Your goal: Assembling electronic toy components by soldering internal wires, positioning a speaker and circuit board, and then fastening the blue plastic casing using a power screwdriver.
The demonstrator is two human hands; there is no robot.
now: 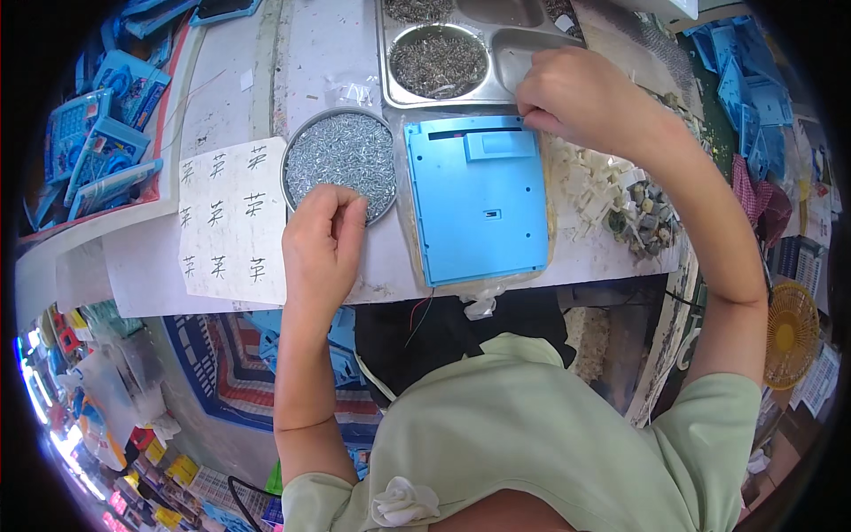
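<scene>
A flat blue plastic casing (479, 208) lies in front of me on a pad wrapped in clear plastic; it has a long slot and a raised block along its far edge and several small holes. My left hand (324, 235) is at the near rim of a round tin (284, 177) full of small silvery screws (341, 155). Its thumb and fingertips are pinched together; anything between them is too small to see. My right hand (572, 97) is over the casing's far right corner, fingers curled and pressed together. What those fingers hold, if anything, is hidden.
A metal compartment tray (388, 75) with small metal parts stands at the back. White plastic pieces (589, 186) and grey parts (651, 217) lie right of the casing. Left are a handwritten sheet (232, 222) and a box of blue toys (97, 133). Thin wires (418, 319) hang over the front edge.
</scene>
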